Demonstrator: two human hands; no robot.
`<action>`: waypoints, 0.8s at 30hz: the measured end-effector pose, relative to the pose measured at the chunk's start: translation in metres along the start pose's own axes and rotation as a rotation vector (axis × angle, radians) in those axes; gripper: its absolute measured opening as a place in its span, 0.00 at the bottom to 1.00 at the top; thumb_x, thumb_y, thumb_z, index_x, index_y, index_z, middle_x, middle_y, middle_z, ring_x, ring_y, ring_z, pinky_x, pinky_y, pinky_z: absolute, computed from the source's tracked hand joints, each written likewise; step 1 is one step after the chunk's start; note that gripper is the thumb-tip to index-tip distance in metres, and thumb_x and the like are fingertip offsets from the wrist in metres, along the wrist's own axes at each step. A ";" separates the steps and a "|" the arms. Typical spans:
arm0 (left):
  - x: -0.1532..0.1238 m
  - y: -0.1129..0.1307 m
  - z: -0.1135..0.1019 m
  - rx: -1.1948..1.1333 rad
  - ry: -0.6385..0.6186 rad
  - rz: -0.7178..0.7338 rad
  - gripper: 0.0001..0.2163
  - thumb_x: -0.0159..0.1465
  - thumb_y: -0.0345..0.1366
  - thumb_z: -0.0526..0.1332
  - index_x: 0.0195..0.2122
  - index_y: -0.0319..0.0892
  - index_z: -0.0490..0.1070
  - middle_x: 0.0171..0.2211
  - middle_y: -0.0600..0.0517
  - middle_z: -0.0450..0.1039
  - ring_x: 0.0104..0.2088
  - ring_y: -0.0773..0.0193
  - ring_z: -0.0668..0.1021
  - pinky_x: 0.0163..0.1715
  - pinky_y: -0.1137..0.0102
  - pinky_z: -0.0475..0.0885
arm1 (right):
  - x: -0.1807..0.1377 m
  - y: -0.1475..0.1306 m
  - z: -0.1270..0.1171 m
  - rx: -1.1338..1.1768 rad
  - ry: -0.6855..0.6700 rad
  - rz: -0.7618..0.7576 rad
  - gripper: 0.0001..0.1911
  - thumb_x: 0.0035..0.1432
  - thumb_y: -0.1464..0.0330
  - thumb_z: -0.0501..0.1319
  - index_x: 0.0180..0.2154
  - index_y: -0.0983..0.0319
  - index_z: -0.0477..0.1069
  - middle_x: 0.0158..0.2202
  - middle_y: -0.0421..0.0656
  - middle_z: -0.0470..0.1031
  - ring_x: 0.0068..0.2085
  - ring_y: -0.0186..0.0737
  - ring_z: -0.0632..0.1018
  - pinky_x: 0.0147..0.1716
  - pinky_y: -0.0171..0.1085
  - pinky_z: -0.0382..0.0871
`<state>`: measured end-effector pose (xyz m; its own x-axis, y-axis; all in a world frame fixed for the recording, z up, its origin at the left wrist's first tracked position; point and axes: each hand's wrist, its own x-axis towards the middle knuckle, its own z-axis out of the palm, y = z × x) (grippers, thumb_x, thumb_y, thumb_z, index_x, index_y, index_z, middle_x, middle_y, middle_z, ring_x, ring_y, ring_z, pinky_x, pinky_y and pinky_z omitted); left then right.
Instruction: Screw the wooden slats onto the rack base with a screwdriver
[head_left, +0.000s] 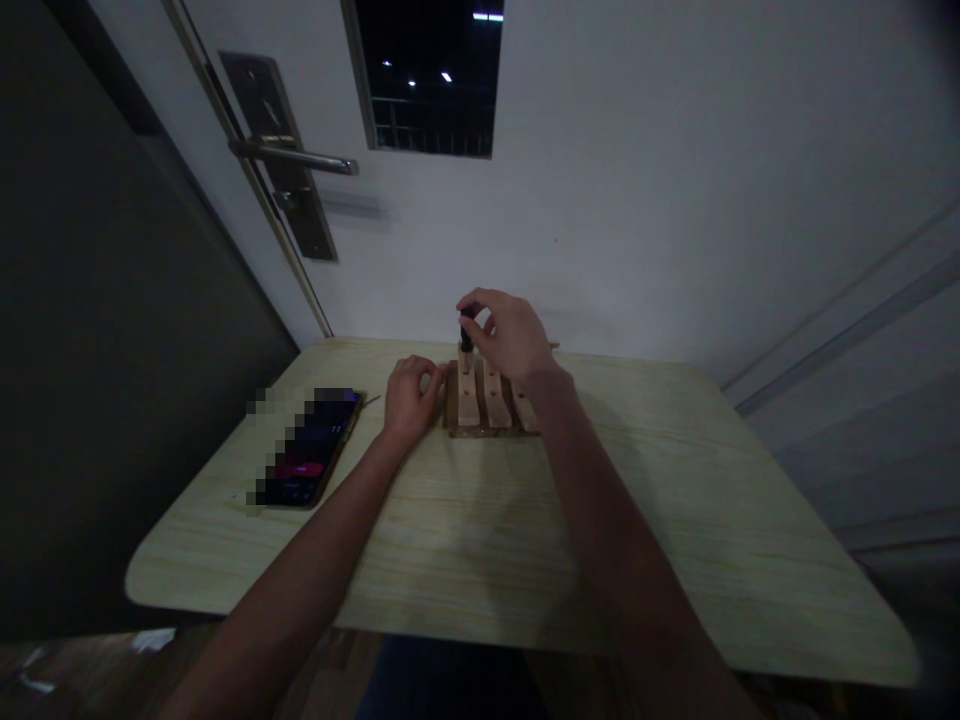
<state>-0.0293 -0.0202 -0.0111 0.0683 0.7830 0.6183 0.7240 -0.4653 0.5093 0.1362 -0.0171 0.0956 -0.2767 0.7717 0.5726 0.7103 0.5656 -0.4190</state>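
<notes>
A small brown wooden board (486, 433) lies on the table, with several pale wooden blocks (468, 408) standing out from it in a row. Dark holes or screws mark the blocks. My right hand (514, 335) is closed around the black handle of a screwdriver (466, 335), which stands upright with its tip down at the far part of the leftmost block. My right wrist covers part of the board's right side. At the board's left edge, my left hand (411, 398) rests on the table with fingers curled and fingertips pinching the edge.
The light wood-grain table (465, 540) stands against a white door (637, 180) with a metal lever handle (300, 158) and a dark window. A phone (319, 450) with its screen lit lies left of my left hand, and a thin rod (371, 401) lies beside it.
</notes>
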 end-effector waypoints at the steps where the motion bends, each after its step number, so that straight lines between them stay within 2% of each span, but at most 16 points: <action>1: 0.000 0.001 -0.001 0.015 -0.021 0.005 0.15 0.66 0.42 0.51 0.25 0.42 0.66 0.29 0.49 0.70 0.35 0.59 0.70 0.38 0.65 0.64 | 0.000 -0.001 -0.001 -0.002 -0.005 0.005 0.11 0.59 0.70 0.56 0.44 0.59 0.71 0.40 0.42 0.76 0.37 0.37 0.74 0.41 0.38 0.66; 4: 0.001 0.001 -0.002 0.062 -0.069 0.011 0.16 0.66 0.42 0.51 0.23 0.42 0.66 0.27 0.49 0.70 0.33 0.60 0.70 0.36 0.65 0.64 | -0.001 -0.002 -0.001 -0.014 -0.015 0.010 0.12 0.60 0.70 0.56 0.46 0.58 0.70 0.40 0.42 0.75 0.38 0.37 0.74 0.42 0.38 0.66; 10: 0.002 -0.002 0.002 0.112 -0.089 0.018 0.15 0.65 0.39 0.52 0.22 0.42 0.66 0.26 0.49 0.69 0.31 0.60 0.69 0.35 0.65 0.64 | -0.002 0.002 0.005 -0.023 -0.002 0.001 0.17 0.60 0.73 0.53 0.50 0.60 0.70 0.48 0.46 0.74 0.41 0.39 0.74 0.46 0.40 0.66; 15: 0.000 0.000 0.003 0.099 -0.048 0.017 0.16 0.65 0.40 0.52 0.23 0.42 0.67 0.27 0.49 0.69 0.32 0.60 0.70 0.35 0.65 0.65 | -0.001 0.002 0.001 -0.009 -0.003 -0.004 0.13 0.59 0.72 0.55 0.46 0.59 0.70 0.42 0.44 0.74 0.39 0.38 0.74 0.44 0.39 0.65; 19: -0.001 0.006 -0.001 0.079 -0.026 0.004 0.14 0.66 0.42 0.51 0.29 0.41 0.70 0.31 0.48 0.70 0.35 0.59 0.72 0.38 0.64 0.66 | -0.001 0.001 -0.002 -0.015 -0.014 0.003 0.12 0.59 0.70 0.57 0.45 0.56 0.70 0.40 0.42 0.74 0.37 0.38 0.73 0.42 0.38 0.65; 21: -0.002 0.009 -0.002 0.043 -0.024 0.003 0.12 0.66 0.42 0.53 0.34 0.41 0.71 0.35 0.48 0.71 0.39 0.59 0.72 0.41 0.64 0.67 | -0.001 0.001 -0.001 -0.025 -0.012 -0.009 0.10 0.60 0.69 0.57 0.43 0.57 0.71 0.40 0.43 0.74 0.38 0.38 0.73 0.43 0.38 0.65; 24: -0.002 0.010 -0.002 -0.018 -0.063 0.041 0.12 0.65 0.43 0.54 0.43 0.43 0.71 0.42 0.48 0.72 0.45 0.58 0.72 0.47 0.63 0.67 | -0.002 0.002 0.002 -0.021 0.005 -0.028 0.13 0.60 0.71 0.54 0.46 0.60 0.71 0.43 0.45 0.74 0.39 0.38 0.73 0.44 0.38 0.64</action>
<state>-0.0232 -0.0275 -0.0059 0.1412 0.7873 0.6002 0.7072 -0.5045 0.4954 0.1372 -0.0165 0.0925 -0.2932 0.7541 0.5877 0.7159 0.5806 -0.3878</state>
